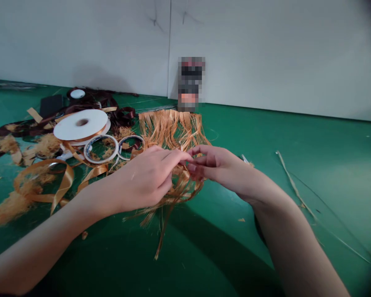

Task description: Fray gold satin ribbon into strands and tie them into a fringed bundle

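Note:
A bundle of shredded orange ribbon strips [170, 132] lies on the green table [297, 144] in the middle of the view. My left hand [148, 177] rests over its near end with the fingers curled and pinched on the strips. My right hand [218, 165] meets it from the right, fingertips pressed together on the same strips. Loose ends of the bundle hang out below my left hand towards me.
At the left lie a white ribbon spool [80, 123], two tape rings [100, 148], loops of orange ribbon [62, 181], dark brown ribbon [6, 132] and orange fluff. A thin stick [293, 185] lies at the right. A white wall stands behind.

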The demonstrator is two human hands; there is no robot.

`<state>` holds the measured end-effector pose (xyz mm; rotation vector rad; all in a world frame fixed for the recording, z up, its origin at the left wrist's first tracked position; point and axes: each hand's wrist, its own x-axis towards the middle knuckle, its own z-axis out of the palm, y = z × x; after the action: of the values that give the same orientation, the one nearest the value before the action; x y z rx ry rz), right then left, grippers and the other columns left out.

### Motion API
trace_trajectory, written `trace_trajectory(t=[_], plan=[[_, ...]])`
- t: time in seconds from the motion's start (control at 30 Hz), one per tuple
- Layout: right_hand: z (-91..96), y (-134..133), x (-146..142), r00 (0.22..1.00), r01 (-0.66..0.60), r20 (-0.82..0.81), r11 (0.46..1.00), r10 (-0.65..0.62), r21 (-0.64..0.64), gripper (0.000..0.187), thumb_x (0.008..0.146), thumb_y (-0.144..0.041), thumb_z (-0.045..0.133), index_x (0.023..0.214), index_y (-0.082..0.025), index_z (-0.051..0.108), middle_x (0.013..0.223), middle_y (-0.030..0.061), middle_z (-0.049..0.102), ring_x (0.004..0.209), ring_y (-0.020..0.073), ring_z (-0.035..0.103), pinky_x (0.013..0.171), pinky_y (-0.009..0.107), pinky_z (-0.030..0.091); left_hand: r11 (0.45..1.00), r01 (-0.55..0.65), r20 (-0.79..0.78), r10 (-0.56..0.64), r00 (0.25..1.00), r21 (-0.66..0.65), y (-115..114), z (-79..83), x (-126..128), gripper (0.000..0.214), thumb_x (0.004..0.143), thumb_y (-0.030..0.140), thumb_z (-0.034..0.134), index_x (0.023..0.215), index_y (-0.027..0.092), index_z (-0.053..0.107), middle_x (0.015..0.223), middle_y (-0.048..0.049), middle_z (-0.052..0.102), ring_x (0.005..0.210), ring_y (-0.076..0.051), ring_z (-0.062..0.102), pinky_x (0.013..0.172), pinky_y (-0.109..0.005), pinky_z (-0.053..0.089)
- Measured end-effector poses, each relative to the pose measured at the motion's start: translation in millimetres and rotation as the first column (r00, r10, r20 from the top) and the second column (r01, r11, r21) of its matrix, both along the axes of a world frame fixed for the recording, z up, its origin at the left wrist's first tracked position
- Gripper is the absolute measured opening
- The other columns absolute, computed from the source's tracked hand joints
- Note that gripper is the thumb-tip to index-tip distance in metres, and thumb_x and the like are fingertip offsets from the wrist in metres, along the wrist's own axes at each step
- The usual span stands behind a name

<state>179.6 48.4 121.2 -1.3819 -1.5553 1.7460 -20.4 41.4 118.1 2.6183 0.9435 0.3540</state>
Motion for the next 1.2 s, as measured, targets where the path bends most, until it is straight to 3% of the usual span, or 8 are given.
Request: trace_trajectory(t=[0.1,0.27,0.43,0.57,0.77,1.0,1.1,1.2], plan=[[-1.2,-0.4,0.1,1.0,0.013,-0.023,1.0,-0.013,-0.008,0.011,0.085,-0.009,0.055,0.09,-0.019,0.054,0.071,-0.0017,0.063,0.07,0.0108,0.061,0.068,0.024,0.047,1.0,-0.002,-0.008,0.002,1.0,0.022,-0.9,1.4,-1.1,0.043,0.086,0.009,0.046,0.128,0.016,0.043,0.107,-0.0059,0.063,0.102,-0.02,0.058,0.091,-0.034,0.041],[-1.2,-1.6,-0.8,1.0,0.031,-0.003,1.0,-0.031,-0.007,0.011,0.084,-0.01,0.054,0.087,-0.02,0.056,0.068,-0.0019,0.062,0.069,0.0122,0.062,0.068,0.026,0.05,0.974,0.075,-0.009,-0.075,0.997,0.212,2.1,-4.4,0.2,0.032,0.087,0.017,0.055,0.119,0.014,0.05,0.122,-0.0112,0.059,0.118,-0.026,0.05,0.099,-0.041,0.036],[-0.6,-3.1,-1.4,0.999,-0.005,-0.034,1.0,0.005,0.002,0.011,0.082,-0.01,0.055,0.087,-0.02,0.056,0.067,-0.0021,0.062,0.069,0.0128,0.061,0.067,0.026,0.049,0.941,0.118,0.047,-0.14,0.989,0.318,3.9,-4.8,2.5,0.016,0.093,0.015,0.049,0.105,0.018,0.059,0.113,-0.0075,0.066,0.109,-0.021,0.056,0.095,-0.038,0.039],[-2.1,-3.0,0.9,0.998,-0.043,-0.047,0.999,0.044,0.015,0.01,0.083,-0.013,0.055,0.089,-0.02,0.056,0.067,-0.0021,0.062,0.07,0.0128,0.062,0.066,0.026,0.048,0.916,0.165,0.083,-0.209,0.974,0.366,4.5,-1.4,2.1,0.022,0.096,0.013,0.042,0.091,0.018,0.063,0.103,-0.0039,0.071,0.1,-0.019,0.06,0.087,-0.035,0.043],[-3.0,-2.2,2.1,0.998,-0.05,-0.039,0.996,0.047,-0.07,0.021,0.079,-0.006,0.056,0.093,-0.022,0.057,0.081,0.0004,0.069,0.082,0.0142,0.067,0.077,0.029,0.052,0.934,0.168,0.12,-0.215,0.969,0.314,9.1,-2.0,-1.9,0.026,0.088,-0.002,0.042,0.093,0.012,0.064,0.095,-0.0069,0.07,0.094,-0.02,0.059,0.081,-0.033,0.046],[-9.3,0.8,-0.7,0.998,0.054,-0.017,0.998,-0.055,-0.03,0.023,0.07,-0.008,0.068,0.086,-0.021,0.058,0.076,0.0008,0.069,0.078,0.0161,0.068,0.08,0.033,0.054,0.989,0.119,0.24,-0.137,0.961,0.087,6.7,-2.7,-5.4,0.027,0.086,-0.005,0.048,0.098,0.014,0.062,0.098,-0.0033,0.066,0.09,-0.009,0.061,0.079,-0.018,0.046],[-7.4,1.1,-0.5,0.997,0.078,-0.018,0.997,-0.078,-0.029,0.023,0.07,-0.006,0.067,0.087,-0.02,0.059,0.075,0.0003,0.07,0.075,0.0141,0.068,0.075,0.029,0.053,0.986,0.147,0.231,-0.161,0.96,0.076,8.9,-3.4,-8.4,0.033,0.083,-0.008,0.046,0.101,0.016,0.061,0.1,-0.0031,0.066,0.094,-0.012,0.059,0.085,-0.024,0.046],[-5.8,0.5,-0.6,0.995,0.092,-0.042,0.995,-0.093,-0.034,0.023,0.072,-0.003,0.064,0.086,-0.019,0.059,0.073,-0.0006,0.069,0.075,0.0126,0.068,0.075,0.026,0.052,0.972,0.152,0.189,-0.185,0.964,0.178,11.7,-2.2,-9.2,0.028,0.082,-0.002,0.052,0.101,0.017,0.062,0.103,-0.0043,0.065,0.097,-0.017,0.056,0.089,-0.033,0.044]])
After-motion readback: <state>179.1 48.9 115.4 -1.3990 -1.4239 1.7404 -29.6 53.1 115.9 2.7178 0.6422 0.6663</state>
